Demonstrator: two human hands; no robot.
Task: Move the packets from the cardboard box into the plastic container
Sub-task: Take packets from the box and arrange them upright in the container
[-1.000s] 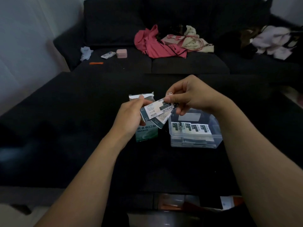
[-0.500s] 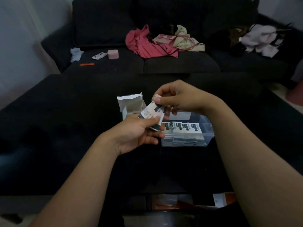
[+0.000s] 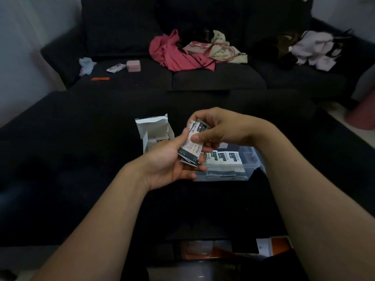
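The thin white-and-dark paper packets (image 3: 191,148) look light and slippery. The left hand (image 3: 172,163) cradles the stack with curled fingers, and the right hand (image 3: 215,128) pinches its top edge, a good place to hold.

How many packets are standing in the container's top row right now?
3 packets stand side by side in the plastic container, beside the hands; more lie flat beneath and some may be hidden.
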